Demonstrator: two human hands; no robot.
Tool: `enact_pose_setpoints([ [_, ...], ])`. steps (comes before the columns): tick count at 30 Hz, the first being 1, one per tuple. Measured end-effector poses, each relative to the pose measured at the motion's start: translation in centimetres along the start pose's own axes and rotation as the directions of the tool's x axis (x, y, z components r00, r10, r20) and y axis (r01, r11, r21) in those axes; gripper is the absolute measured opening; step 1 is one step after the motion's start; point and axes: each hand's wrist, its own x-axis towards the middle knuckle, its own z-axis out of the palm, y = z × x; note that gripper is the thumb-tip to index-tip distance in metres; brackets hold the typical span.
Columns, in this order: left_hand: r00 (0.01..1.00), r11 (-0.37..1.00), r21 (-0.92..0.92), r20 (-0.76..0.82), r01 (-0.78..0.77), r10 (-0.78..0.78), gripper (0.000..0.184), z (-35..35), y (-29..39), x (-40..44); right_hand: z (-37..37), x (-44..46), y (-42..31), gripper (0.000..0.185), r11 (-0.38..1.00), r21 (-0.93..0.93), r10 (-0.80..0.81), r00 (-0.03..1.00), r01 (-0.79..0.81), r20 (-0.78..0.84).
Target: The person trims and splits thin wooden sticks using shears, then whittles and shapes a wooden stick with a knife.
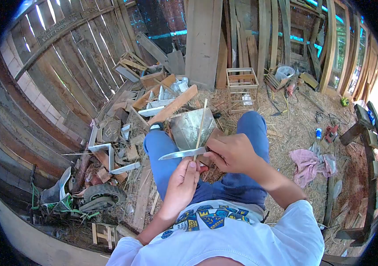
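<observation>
My right hand (229,151) is closed round the handle of a knife (182,154), whose blade points left. Across the blade runs a thin wooden stick (202,126), slanting up and away from me. The fingers of my left hand (185,177) pinch the stick near its lower end, just below the blade. The blade lies against or just over the stick; I cannot tell which. Beyond my hands, between my knees, is a grey metal-looking sheet (184,128). Something small and red (204,169) shows between my hands, mostly hidden.
A small wooden frame stand (242,84) is ahead. Wood scraps and a plank (173,105) are piled left, near a wheel (102,196). A pink cloth (305,166), a blue can (318,133) and a red tool (331,133) lie right. Boards (203,42) lean at the back.
</observation>
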Motion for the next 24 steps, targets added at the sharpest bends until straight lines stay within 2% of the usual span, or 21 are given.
enact_pose_setpoints([
  [2,1.0,1.0,0.017,-0.022,-0.01,0.011,0.025,0.3,0.2,-0.2,0.0,0.0,0.0,0.02,1.0,-0.007,-0.01,1.0,0.01,-0.01],
  [4,0.989,0.964,0.245,-0.082,-0.101,0.124,0.027,0.8,0.6,-0.4,-0.2,0.0,-0.1,0.02,0.999,-0.027,-0.031,0.998,0.029,-0.056],
  [5,0.989,0.964,0.245,-0.083,-0.101,0.124,0.027,1.1,0.9,-0.5,-0.1,0.1,-0.1,0.02,0.999,-0.026,-0.032,0.998,0.03,-0.056],
  [7,0.96,0.886,0.419,-0.097,-0.201,0.264,0.026,1.4,1.3,-0.6,-0.1,0.4,0.0,0.024,0.996,-0.077,-0.059,0.988,0.048,-0.141],
  [10,0.957,0.846,0.497,-0.092,-0.194,0.274,0.027,0.9,1.3,-0.5,-0.2,0.6,0.7,0.024,0.994,-0.11,-0.036,0.986,0.018,-0.163],
  [14,0.958,0.834,0.519,-0.089,-0.19,0.274,0.026,0.0,0.8,-0.3,-0.1,0.6,2.8,0.02,0.99,-0.135,0.012,0.981,-0.039,-0.195],
  [16,0.982,0.88,0.471,-0.123,-0.068,0.142,0.027,-0.2,0.5,-0.7,-0.6,0.7,4.0,0.018,0.975,-0.154,0.121,0.961,-0.163,-0.25],
  [20,0.977,0.893,0.439,-0.125,-0.1,0.171,0.027,-0.5,-0.4,-0.7,-1.1,0.6,5.0,0.018,0.959,-0.15,0.194,0.945,-0.239,-0.265],
  [22,0.976,0.898,0.428,-0.131,-0.104,0.176,0.027,-0.7,-0.9,-0.8,-1.1,0.5,6.3,0.019,0.895,-0.069,0.385,0.842,-0.44,-0.378],
  [24,0.976,0.902,0.414,-0.115,-0.124,0.187,0.027,-0.9,-1.3,-0.8,-2.0,0.2,7.0,0.019,0.889,-0.033,0.411,0.828,-0.457,-0.38],
])
